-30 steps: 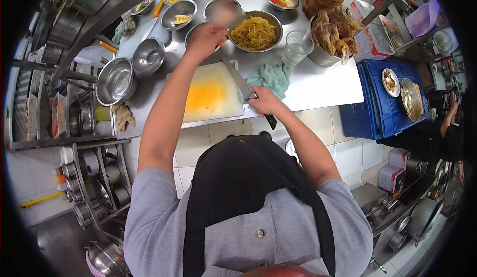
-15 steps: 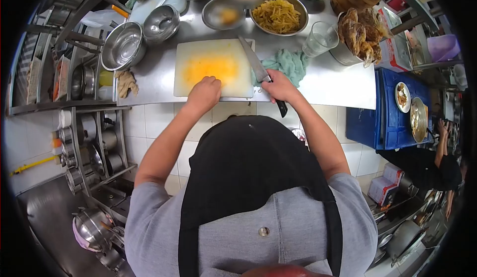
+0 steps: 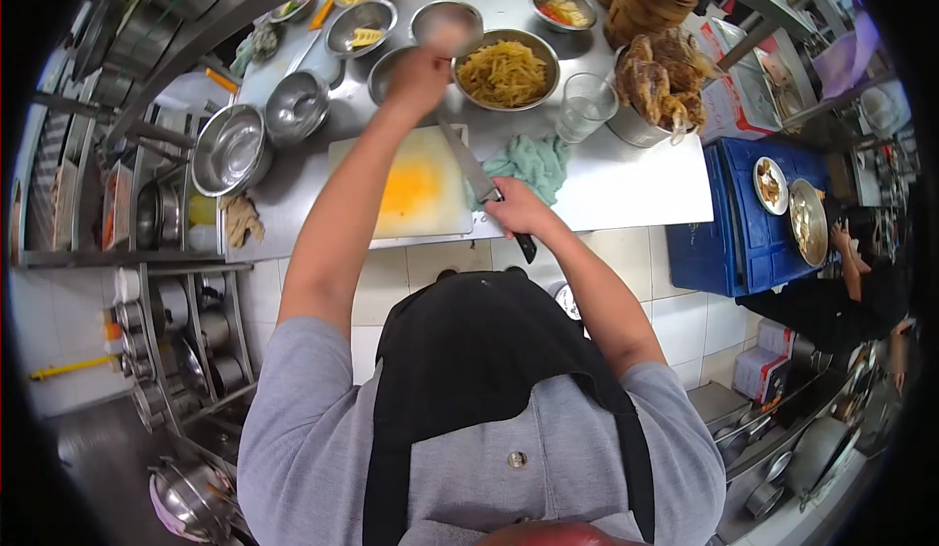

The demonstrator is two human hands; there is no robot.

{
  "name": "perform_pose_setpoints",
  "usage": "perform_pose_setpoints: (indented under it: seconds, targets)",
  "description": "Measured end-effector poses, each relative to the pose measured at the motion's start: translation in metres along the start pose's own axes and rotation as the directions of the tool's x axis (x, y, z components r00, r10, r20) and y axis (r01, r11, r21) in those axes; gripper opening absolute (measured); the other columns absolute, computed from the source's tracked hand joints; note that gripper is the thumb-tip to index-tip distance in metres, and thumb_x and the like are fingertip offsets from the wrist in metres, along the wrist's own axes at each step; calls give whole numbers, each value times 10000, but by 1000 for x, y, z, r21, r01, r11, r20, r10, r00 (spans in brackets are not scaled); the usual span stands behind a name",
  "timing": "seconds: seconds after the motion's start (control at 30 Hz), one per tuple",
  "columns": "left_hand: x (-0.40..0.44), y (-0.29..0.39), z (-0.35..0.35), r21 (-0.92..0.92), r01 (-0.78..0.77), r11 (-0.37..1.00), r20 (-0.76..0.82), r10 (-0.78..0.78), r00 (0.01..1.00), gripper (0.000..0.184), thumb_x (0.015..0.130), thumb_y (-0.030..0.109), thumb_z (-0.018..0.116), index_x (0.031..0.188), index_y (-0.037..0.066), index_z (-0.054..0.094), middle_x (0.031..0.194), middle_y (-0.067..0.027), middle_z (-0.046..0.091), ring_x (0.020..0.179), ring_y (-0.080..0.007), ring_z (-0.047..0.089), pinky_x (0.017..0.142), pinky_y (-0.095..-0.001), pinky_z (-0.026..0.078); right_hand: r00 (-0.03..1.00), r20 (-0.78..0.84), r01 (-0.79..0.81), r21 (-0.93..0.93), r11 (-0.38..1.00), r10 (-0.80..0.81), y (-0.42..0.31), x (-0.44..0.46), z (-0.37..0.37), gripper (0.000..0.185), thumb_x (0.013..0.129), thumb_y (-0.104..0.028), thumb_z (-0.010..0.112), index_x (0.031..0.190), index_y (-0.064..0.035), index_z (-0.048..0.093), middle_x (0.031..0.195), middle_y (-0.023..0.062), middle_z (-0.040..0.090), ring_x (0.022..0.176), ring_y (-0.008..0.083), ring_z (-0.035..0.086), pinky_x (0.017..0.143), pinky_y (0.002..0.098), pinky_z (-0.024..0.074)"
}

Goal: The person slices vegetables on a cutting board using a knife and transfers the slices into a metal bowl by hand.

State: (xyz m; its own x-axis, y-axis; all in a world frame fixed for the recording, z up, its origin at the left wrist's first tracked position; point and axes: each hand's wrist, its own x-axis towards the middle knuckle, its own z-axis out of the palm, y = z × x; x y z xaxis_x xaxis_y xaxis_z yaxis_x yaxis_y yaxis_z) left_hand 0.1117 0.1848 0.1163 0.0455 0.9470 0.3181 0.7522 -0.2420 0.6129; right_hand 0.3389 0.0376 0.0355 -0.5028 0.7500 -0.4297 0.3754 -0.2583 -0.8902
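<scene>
My right hand (image 3: 520, 207) is wrapped round the black handle of a kitchen knife (image 3: 466, 159), whose blade points away and lies over the right edge of the cutting board (image 3: 452, 142). Yellow-orange stains mark the white board. My left hand (image 3: 421, 78) is stretched out past the board, at the near rim of a metal bowl (image 3: 430, 12). A blur covers its fingertips and the contents of that bowl. Partly behind the left hand sits another metal bowl (image 3: 384, 74). To its right stands a bowl of yellowish-green shredded strips (image 3: 506, 72).
A green cloth (image 3: 533, 167) lies right of the board, near a clear glass jug (image 3: 587, 108). Browned poultry (image 3: 660, 76) fills a pot at the right. Steel bowls (image 3: 231, 149) stand at the left. Another person (image 3: 831, 292) works at far right.
My left hand has left the board and reached forward to the bowls. My right hand keeps hold of the knife. The view has shifted, so the table appears lower and further left.
</scene>
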Motion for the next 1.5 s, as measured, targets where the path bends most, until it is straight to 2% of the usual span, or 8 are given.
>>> perform_pose_setpoints:
  seconds: [0.13,0.2,0.3,0.5,0.57,0.7,0.87,1.5]
  targets:
    - [39,-102,17,300,133,945,4,-141,990,468,839,341,776,1069,-65,741,1024,-271,752,992,-405,732,906,-470,571,999,-34,-13,-12,1000,13,-5,-5,2,293,910,-51,580,1177,64,614,734,97,640,450,174,585,453,354,492]
    - [47,-112,22,201,517,832,427,-549,718,663,746,435,863,1082,-121,734,1103,-312,742,1058,-415,728,945,-477,560,999,-52,-3,-9,1000,3,-7,-7,2,284,911,-55,581,1164,66,620,739,100,646,452,175,590,455,357,496]
    - [41,-122,35,280,418,864,382,-500,777,715,732,400,885,1142,-148,677,1004,-230,742,872,-282,745,685,-391,596,997,-71,27,-9,1000,-27,-7,-10,4,264,911,-65,586,1135,68,634,742,104,658,457,175,601,462,363,505]
    - [18,-106,17,58,420,906,204,-423,883,576,680,330,930,1102,26,684,1017,-157,758,921,-266,731,848,-377,567,1000,-16,-21,-67,998,20,-12,-8,1,328,916,-91,591,1199,70,632,841,179,702,517,236,658,507,386,552]
    - [-3,-94,-9,-285,311,907,173,-270,947,519,704,266,925,1098,41,673,1011,-90,736,925,-197,695,862,-339,554,999,-37,-42,-39,998,40,-13,-9,1,320,914,-88,588,1190,70,626,819,180,696,507,230,654,496,385,541]
    - [-62,-60,-68,-369,284,885,144,-248,958,488,755,194,903,1139,42,643,1038,-61,688,962,-152,658,885,-310,539,997,-65,-39,-5,999,39,-8,-5,7,289,911,-78,588,1172,43,605,721,85,633,453,165,581,439,355,482]
    - [-130,-50,-100,-171,124,977,23,-122,992,581,797,156,854,1309,42,605,1209,-134,666,1078,-313,676,976,-386,543,996,-54,-74,-59,995,71,-6,0,8,323,916,-79,594,1210,53,614,754,108,647,444,189,582,445,368,486]
    - [-223,-84,-60,80,37,996,38,-40,998,520,849,165,783,1326,56,606,1427,-166,562,1338,-362,514,1148,-441,447,989,-137,-63,-62,996,54,-7,-4,19,308,913,-59,571,1201,42,614,746,62,615,421,146,546,420,339,475]
